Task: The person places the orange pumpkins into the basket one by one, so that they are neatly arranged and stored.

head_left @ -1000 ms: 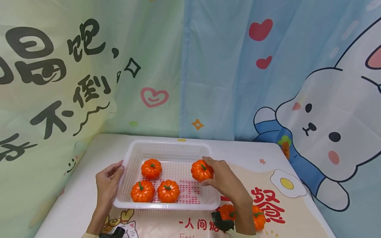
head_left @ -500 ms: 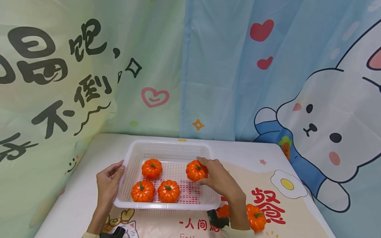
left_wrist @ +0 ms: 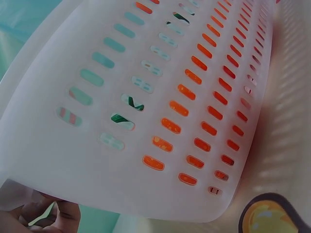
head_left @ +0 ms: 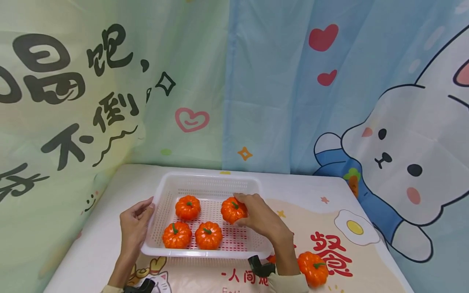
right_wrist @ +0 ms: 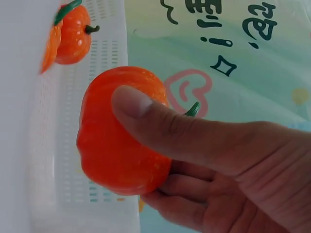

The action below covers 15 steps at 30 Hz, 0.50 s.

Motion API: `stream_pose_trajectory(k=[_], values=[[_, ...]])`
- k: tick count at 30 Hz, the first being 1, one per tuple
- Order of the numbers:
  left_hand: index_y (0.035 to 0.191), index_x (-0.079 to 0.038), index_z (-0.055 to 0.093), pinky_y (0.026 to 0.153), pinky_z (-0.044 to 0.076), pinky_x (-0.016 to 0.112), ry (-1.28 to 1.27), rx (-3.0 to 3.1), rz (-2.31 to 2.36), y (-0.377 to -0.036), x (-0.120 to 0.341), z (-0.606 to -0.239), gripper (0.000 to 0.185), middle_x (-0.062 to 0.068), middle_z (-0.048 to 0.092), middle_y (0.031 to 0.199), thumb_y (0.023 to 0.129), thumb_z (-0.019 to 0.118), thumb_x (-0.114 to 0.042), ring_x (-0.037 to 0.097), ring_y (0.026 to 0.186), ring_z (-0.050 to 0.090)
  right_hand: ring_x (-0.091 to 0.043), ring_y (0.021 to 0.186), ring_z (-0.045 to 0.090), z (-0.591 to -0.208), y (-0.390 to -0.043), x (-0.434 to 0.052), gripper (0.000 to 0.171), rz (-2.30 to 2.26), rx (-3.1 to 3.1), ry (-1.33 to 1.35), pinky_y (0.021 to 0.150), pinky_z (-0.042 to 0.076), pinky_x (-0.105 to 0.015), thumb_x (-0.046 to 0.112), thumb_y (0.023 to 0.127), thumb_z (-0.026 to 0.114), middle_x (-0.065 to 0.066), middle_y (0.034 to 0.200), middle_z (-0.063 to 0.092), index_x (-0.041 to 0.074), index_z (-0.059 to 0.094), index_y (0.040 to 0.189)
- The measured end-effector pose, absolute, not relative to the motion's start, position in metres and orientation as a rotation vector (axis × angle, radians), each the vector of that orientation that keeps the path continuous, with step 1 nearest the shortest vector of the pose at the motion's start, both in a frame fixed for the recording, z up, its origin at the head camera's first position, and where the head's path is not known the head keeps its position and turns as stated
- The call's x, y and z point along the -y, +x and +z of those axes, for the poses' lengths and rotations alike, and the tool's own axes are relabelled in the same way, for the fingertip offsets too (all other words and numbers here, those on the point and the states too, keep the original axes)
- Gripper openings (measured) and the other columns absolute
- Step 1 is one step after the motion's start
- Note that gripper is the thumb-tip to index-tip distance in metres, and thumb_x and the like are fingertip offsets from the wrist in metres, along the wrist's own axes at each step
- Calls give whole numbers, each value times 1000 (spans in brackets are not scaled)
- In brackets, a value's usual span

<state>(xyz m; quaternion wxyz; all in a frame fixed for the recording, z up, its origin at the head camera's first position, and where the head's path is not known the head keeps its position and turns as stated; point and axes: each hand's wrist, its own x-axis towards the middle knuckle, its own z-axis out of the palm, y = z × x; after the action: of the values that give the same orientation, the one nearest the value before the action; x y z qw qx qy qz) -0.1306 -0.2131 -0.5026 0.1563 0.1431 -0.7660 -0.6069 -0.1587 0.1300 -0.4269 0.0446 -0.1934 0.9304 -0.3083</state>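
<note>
A white plastic basket (head_left: 205,254) with slotted walls stands on the table, and several small orange pumpkins with green stems are inside it. At its left wall, my left hand (head_left: 134,224) grips the rim with thumb and fingers; the left wrist view shows the fingers (left_wrist: 63,216) at the basket's edge. My right hand (head_left: 261,215) holds another pumpkin (head_left: 233,210) over the right part of the basket. In the right wrist view, the thumb (right_wrist: 132,101) presses on that pumpkin's side and the fingers curl beneath it. Its stem points away from the palm.
One more pumpkin (head_left: 313,268) lies on the printed tablecloth (head_left: 351,252), right of the basket. Another pumpkin is mostly hidden behind the right wrist. A printed curtain (head_left: 256,81) hangs directly behind the table's back edge.
My right hand has carried its pumpkin leftward, from the basket's right wall toward the middle. My left hand stays at the rim, and the pumpkins inside have kept their places.
</note>
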Motion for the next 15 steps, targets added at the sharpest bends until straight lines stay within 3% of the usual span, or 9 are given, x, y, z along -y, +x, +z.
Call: stream_pose_trajectory(k=[10,15], values=[[143,-2,70,81,59,10,406,2187,-1736,-130,213,-502,39,26,73,139,112,65,-25,-8,91,72,-34,125,59,-415,-165,-126,75,-907,-2845,-665,113,56,-55,9,83,95,-13,138,72,2,62,151],[141,-4,72,82,61,14,412,2183,-1736,-131,213,-503,38,23,75,137,111,66,-27,7,97,79,-33,128,58,-411,-168,-120,78,-912,-2824,-661,114,55,-54,11,83,95,-12,143,71,4,61,153]])
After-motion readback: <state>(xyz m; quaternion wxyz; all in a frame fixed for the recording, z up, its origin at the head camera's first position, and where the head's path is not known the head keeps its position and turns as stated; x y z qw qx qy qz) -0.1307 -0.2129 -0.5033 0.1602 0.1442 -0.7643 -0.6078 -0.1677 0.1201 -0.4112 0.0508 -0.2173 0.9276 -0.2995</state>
